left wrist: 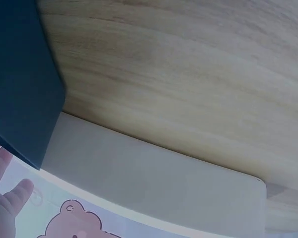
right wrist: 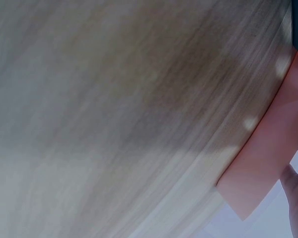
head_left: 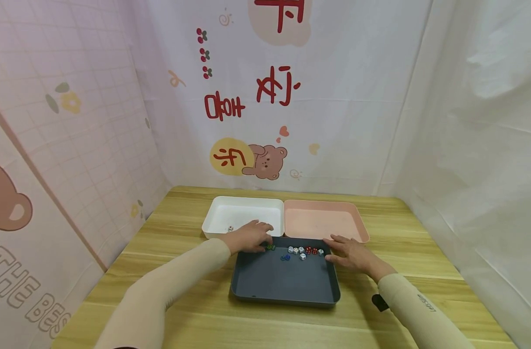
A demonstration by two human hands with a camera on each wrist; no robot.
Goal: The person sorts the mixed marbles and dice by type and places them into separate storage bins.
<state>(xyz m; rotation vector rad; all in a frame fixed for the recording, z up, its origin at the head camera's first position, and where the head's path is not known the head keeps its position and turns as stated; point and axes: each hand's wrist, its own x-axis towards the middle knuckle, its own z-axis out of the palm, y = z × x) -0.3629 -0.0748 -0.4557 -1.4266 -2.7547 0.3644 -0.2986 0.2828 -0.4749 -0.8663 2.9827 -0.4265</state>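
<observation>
A dark grey tray [head_left: 287, 283] holds several small dice along its far side. Green dice [head_left: 271, 247] lie in its far left corner, right by my left hand [head_left: 249, 236], whose fingers reach over the rim and are spread. Blue dice [head_left: 285, 258] sit a little nearer to me. White dice [head_left: 302, 257] and red dice [head_left: 311, 250] are grouped to the right. My right hand [head_left: 354, 253] lies at the tray's far right corner with fingers extended, close to a white die [head_left: 320, 252]. Both wrist views catch only parts of the hands at their edges.
Behind the dark tray stand a white tray [head_left: 257, 215], with small dice [head_left: 230, 229] in it, and a pink tray [head_left: 322, 218], side by side. All rest on a wooden table [head_left: 195, 310]. Printed white curtains [head_left: 357, 121] hang around the table.
</observation>
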